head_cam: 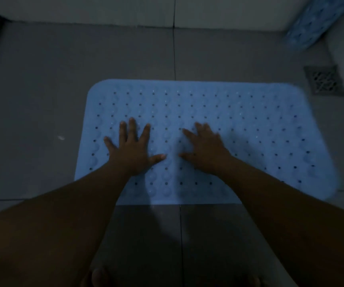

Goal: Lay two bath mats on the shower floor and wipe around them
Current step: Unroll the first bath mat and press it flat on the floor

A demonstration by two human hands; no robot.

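Note:
A light blue bath mat [249, 129] with rows of small holes lies flat on the grey tiled shower floor [42, 100]. My left hand [132, 147] presses on the mat's left-centre with fingers spread straight. My right hand [205, 148] lies flat on the mat just right of it, fingers spread, slightly blurred. A second blue mat [316, 21] stands rolled or folded against the wall in the far right corner.
A square metal floor drain [324, 81] sits just beyond the mat's far right corner. Pale walls [84, 11] bound the floor at the back and right. A small white speck [60, 138] lies on the tile left of the mat.

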